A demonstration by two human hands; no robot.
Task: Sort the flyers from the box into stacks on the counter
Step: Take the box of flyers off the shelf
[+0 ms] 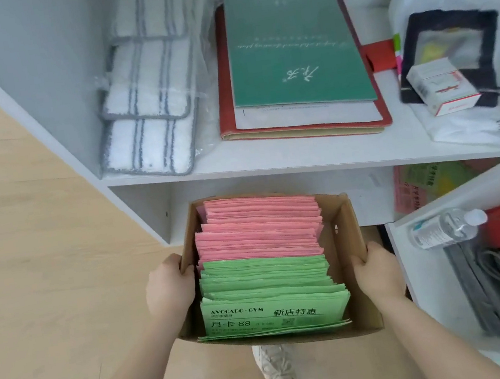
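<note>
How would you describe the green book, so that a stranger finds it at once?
Look at the white shelf above the cardboard box. In its middle lies a red folder, and the green book rests on top. It alone there is dark green with pale writing.

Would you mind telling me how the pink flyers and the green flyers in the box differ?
The pink flyers fill the far part of the cardboard box; the green flyers fill the near part. The front green flyer shows printed text; no print can be read on the pink flyers, which show only their top edges. Both stand on edge in one row, similar in width.
</note>
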